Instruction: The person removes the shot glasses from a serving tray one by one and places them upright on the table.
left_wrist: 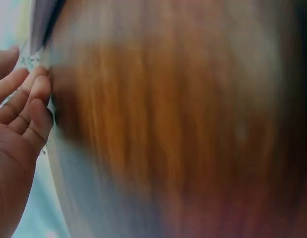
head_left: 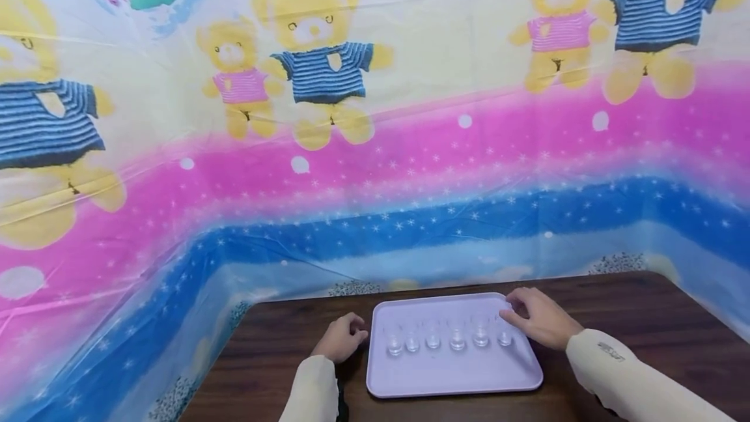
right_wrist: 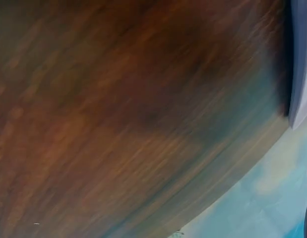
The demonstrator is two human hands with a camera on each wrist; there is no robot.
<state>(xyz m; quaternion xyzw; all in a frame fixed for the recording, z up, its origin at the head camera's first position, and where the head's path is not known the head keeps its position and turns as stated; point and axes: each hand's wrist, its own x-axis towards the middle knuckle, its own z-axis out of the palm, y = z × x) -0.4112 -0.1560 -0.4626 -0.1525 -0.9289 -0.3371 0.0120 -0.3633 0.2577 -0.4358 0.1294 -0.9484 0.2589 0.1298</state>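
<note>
Several small clear glasses (head_left: 457, 337) stand in a row on a pale lilac tray (head_left: 457, 383), each with what looks like clear liquid low inside. My right hand (head_left: 541, 319) is over the tray's right edge, thumb and forefinger bent close to the rim of the rightmost glass (head_left: 505, 336); whether they grip it cannot be told. My left hand (head_left: 340, 338) rests beside the tray's left edge, fingers loosely curled and holding nothing. In the left wrist view the left hand (left_wrist: 22, 119) shows its palm and relaxed fingers. The right wrist view shows no clear part of the right hand.
The dark wooden table (head_left: 281, 337) extends on both sides of the tray. Behind it hangs a cloth (head_left: 410, 194) printed with bears and snowflakes. A corner of the tray (right_wrist: 303, 74) shows at the right of the right wrist view.
</note>
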